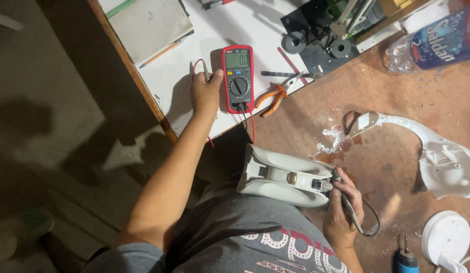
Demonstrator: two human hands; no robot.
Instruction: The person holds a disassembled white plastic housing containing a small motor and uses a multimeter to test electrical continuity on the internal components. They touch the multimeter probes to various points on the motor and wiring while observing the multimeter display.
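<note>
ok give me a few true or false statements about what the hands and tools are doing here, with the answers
1. The left hand rests beside the red multimeter on the white board. True.
2. The right hand presses a probe against the grey-white appliance part. True.
3. The orange-handled pliers are held in the left hand. False: they lie loose beside the multimeter, in no hand.
4. The plastic bottle stands upright. False: it lies on its side at the upper right.
5. The multimeter's screen is dark. False: it is lit and shows a reading.
</note>
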